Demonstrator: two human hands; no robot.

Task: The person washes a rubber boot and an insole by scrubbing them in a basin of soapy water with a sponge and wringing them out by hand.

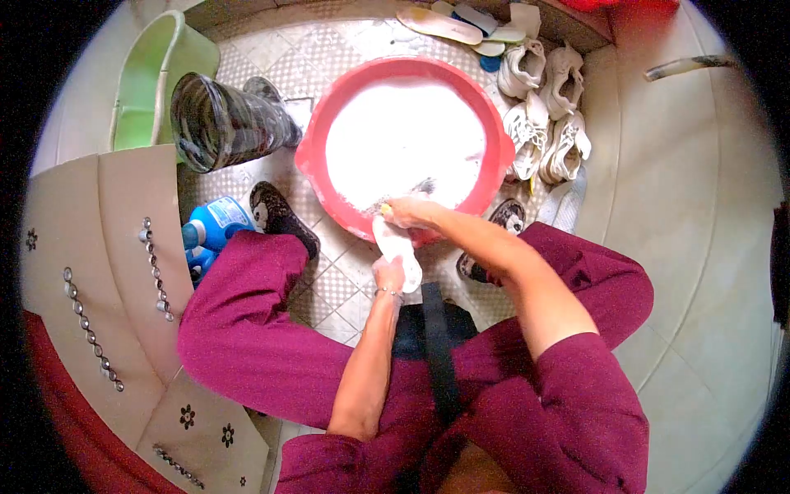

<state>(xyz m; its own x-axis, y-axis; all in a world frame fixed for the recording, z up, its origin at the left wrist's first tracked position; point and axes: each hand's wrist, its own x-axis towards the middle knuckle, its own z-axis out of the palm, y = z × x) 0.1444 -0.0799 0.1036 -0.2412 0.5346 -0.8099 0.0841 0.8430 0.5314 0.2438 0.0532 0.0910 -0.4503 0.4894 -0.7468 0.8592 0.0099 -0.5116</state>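
Observation:
A white shoe (394, 240) hangs over the near rim of a red basin (315, 177) full of white suds (403, 136). My left hand (389, 273), with a bracelet at its wrist, is closed around the shoe's near end. At the far end, right by the rim, my right hand (407, 213) has its fingers curled in. A bit of yellow (385, 209) shows at these fingertips; I cannot tell what it belongs to. Just beyond this hand, a dark patch (425, 187) breaks the foam.
Several white sneakers (545, 111) stand right of the basin, with insoles (440, 25) behind. To the left are a dark patterned bucket (222, 122), a green tub (136, 90) and a blue bottle (220, 223). A cabinet (99, 272) borders my left side; my slippered feet flank the basin.

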